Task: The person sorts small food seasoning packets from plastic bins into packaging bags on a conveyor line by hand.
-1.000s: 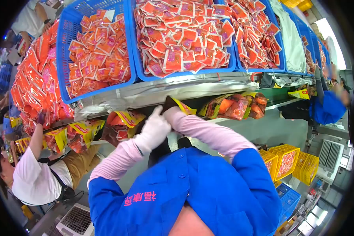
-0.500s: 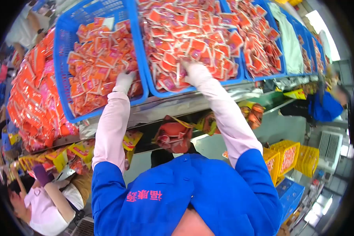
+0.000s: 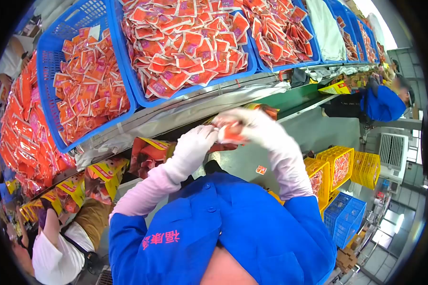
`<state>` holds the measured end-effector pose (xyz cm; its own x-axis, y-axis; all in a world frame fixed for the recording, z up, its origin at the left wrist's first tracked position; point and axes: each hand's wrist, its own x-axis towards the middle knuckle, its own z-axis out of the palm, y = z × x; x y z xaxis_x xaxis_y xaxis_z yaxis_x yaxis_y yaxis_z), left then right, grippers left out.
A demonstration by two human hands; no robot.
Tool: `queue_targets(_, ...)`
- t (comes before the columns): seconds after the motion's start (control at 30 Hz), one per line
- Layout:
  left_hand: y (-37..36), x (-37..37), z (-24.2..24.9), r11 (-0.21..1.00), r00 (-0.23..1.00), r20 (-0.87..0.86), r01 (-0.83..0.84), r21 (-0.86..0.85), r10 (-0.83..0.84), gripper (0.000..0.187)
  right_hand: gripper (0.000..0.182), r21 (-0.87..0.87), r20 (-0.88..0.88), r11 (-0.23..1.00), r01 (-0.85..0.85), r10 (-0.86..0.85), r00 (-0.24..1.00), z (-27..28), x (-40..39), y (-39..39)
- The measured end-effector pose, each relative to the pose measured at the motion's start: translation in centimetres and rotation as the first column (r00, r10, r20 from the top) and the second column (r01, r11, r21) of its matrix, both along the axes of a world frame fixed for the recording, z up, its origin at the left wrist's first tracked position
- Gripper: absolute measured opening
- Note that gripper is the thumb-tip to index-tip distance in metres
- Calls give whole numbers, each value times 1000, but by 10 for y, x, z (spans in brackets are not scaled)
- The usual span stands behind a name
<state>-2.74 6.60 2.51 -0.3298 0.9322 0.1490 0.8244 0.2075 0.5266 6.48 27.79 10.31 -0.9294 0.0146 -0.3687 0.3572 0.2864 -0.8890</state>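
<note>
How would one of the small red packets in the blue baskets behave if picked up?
The small red packets are probably floppy, as their pale edges look like thin film. Each is likely light, being small. Glossy surfaces suggest they may slide where they overlap.

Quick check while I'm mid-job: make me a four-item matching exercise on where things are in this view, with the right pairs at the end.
Things
1. Left hand
2. Lone packet
3. Yellow crates
4. White sheet

Places
A. Just above the lower blue crate, at the right of the picture
B. Among the row of blue baskets, at the top
C. Close beside the blurred right hand, at a red packet
D. On the grey floor

Right pairs: 1-C, 2-D, 3-A, 4-B.
</note>
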Motion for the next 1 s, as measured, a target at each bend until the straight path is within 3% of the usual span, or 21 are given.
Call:
queue_targets(0.07,4,15,-37,970,969,-224,-151,-190,107,30,34,503,164,805,-316,270,949,-29,-4,-23)
queue_targets(0.1,-6,12,-16,973,965,-260,-94,-211,37,42,32,663,275,614,-428,331,902,-59,-10,-40)
queue_targets(0.17,-23,16,-9,934,934,-344,-29,-355,-101,45,27,618,555,443,-649,339,760,-102,-40,-69)
queue_targets(0.2,-29,21,-28,900,909,-407,-103,-424,-87,46,27,615,547,444,-652,355,758,-189,-28,-82)
queue_targets(0.23,-26,21,-28,858,878,-473,-185,-478,-74,47,22,681,-278,694,233,-49,959,-200,-56,-105)
queue_targets(0.27,-25,19,-25,823,907,-410,-162,-545,-93,47,22,675,-295,699,236,-38,955,-206,-67,-109)
queue_targets(0.3,-29,13,-20,817,955,-266,-49,-574,-129,47,22,685,-137,726,51,60,989,-206,-55,-99)
queue_targets(0.37,-49,-12,4,947,998,43,-22,-320,37,45,22,612,197,719,-330,266,944,-134,-68,-77)
queue_targets(0.4,-60,-37,17,987,968,226,-81,-138,111,42,22,532,353,676,-510,371,859,-96,-58,-62)
queue_targets(0.43,-69,-65,26,972,954,200,-203,-118,224,33,22,429,492,607,-669,465,736,-61,-86,-77)
queue_targets(0.5,-94,-134,14,844,843,-48,-534,46,536,23,27,422,220,674,-607,573,789,-39,-114,-49)
queue_targets(0.57,-110,-212,-25,634,666,-190,-745,-205,721,43,36,602,30,777,-184,208,978,-45,-165,-26)
queue_targets(0.63,-111,-267,-74,562,746,-69,-555,-613,662,53,41,824,-7,566,24,-32,999,-78,-219,-6)
queue_targets(0.67,-109,-272,-110,651,824,69,-389,-651,562,46,43,851,52,524,-36,-17,999,-114,-235,6)
queue_targets(0.7,-104,-276,-135,721,868,210,-213,-659,449,39,44,873,112,478,-98,0,994,-144,-247,18)
queue_targets(0.73,-101,-274,-135,731,867,222,-211,-649,447,39,44,874,116,478,-84,-37,993,-152,-259,19)
queue_targets(0.8,-104,-262,-123,701,852,-48,-459,-545,521,30,40,876,59,481,-19,-69,996,-166,-257,21)
queue_targets(0.83,-113,-264,-113,705,831,-16,-482,-520,556,29,40,875,74,483,-30,-73,995,-162,-246,22)
queue_targets(0.9,-134,-264,-101,725,757,2,-626,-288,654,25,24,828,-159,528,191,-106,982,-125,-223,24)
queue_targets(0.97,-138,-241,-56,782,734,363,-623,25,574,17,32,606,-298,705,368,-229,927,-94,-186,35)
queue_targets(1.0,-123,-210,-10,775,510,765,-632,21,395,14,33,389,-158,836,386,-352,923,-55,-163,30)
